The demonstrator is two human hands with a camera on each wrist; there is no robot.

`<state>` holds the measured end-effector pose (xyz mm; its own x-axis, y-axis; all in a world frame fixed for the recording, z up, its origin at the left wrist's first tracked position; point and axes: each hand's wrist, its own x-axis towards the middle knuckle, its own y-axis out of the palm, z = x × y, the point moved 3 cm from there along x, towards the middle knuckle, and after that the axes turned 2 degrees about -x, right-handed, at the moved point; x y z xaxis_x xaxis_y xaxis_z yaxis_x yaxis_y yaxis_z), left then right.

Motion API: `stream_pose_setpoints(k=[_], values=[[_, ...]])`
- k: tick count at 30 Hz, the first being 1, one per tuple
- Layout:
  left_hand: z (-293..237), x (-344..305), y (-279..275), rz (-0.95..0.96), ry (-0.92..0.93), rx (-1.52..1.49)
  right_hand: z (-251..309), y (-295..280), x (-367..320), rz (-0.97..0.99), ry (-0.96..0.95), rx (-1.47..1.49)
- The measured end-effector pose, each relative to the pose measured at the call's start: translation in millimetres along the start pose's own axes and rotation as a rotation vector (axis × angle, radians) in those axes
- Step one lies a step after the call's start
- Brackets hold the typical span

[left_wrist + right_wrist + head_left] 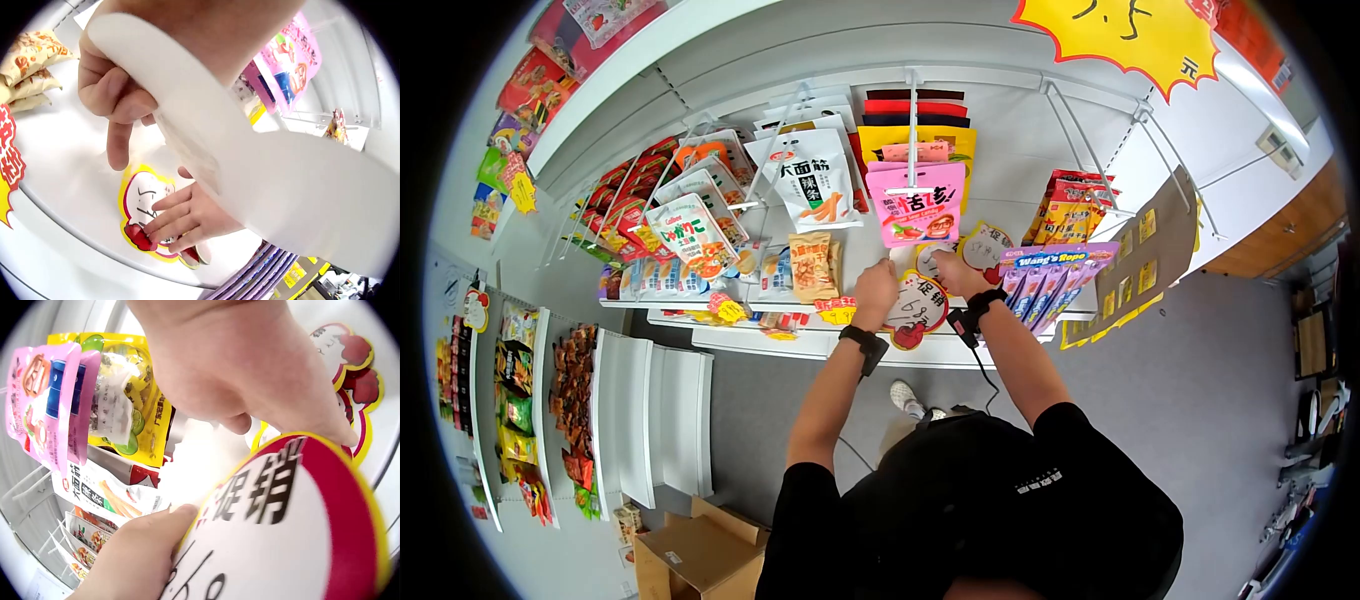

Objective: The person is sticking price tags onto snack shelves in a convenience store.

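Observation:
My left hand pinches the edge of a cloud-shaped promotion price sign, white with a red and yellow border. In the left wrist view the sign's blank white back covers much of the picture. My right hand is beside it over the shelf. Seen from the left wrist, the right hand's fingers are spread across a similar price sign lying on the shelf. Another price sign lies farther back. A pink snack bag hangs just behind the hands.
Purple snack packs stand right of my hands, and tan snack bags stand left. White snack bags hang from hooks at the back. A cardboard box sits on the floor, lower left. A brown display board stands at the right.

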<state>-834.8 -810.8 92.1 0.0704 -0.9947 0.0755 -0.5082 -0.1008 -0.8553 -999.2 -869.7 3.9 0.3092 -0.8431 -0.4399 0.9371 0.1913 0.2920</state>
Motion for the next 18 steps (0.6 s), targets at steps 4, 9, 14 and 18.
stream_pose_setpoints(k=[4, 9, 14, 18], values=[[5, -3, -20, 0.014, 0.021, 0.015, -16, -14, 22, -0.027, -0.180, -0.422], [9, -30, -27, 0.025, 0.058, -0.010, -11, -11, 15, -0.042, -0.136, -0.374], [19, -57, -20, 0.054, 0.038, -0.049, -5, -7, 4, -0.098, 0.055, -0.222], [15, -83, -26, 0.056, -0.017, -0.103, -3, -5, -11, -0.120, 0.056, -0.293]])
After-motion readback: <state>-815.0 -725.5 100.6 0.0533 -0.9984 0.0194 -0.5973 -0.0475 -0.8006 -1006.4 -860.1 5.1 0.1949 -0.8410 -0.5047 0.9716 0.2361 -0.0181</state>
